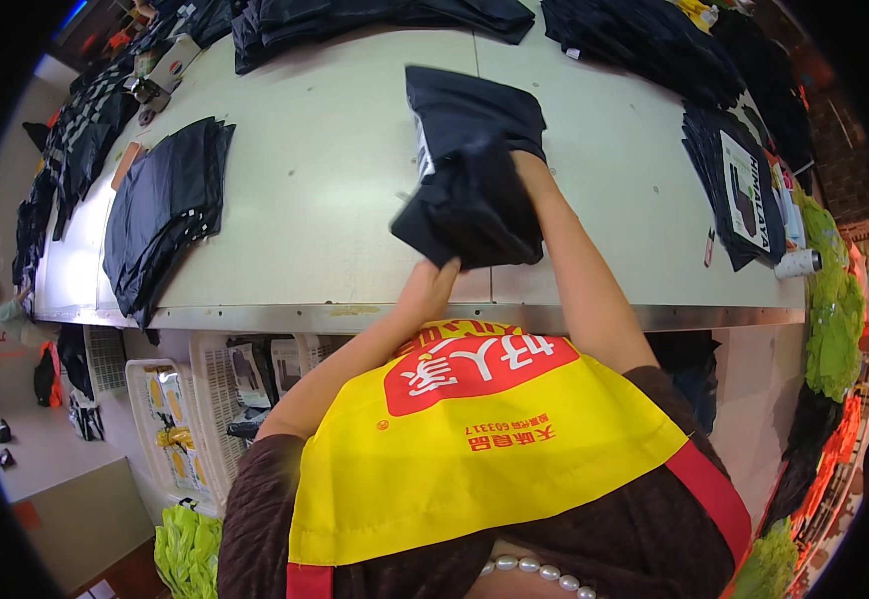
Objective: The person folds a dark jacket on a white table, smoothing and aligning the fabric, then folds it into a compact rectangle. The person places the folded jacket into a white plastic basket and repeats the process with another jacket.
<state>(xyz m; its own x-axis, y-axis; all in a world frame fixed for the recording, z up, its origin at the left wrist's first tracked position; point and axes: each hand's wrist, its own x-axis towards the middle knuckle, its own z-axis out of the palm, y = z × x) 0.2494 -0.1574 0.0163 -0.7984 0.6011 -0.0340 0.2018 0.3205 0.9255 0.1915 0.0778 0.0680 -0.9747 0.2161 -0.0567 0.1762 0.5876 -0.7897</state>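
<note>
A dark navy, folded piece of cloth, apparently a garment, is held up over the middle of the table, its lower part blurred by motion. Along its upper left side a white strip shows. My left hand pinches the lower edge of the cloth near the table's front edge. From the right, my right hand reaches into or behind the dark fabric; its fingers are hidden there.
On the pale table lie a stack of dark garments at left and black packs at right. More dark piles line the far side. White baskets stand below the front edge, and a white spool sits at right.
</note>
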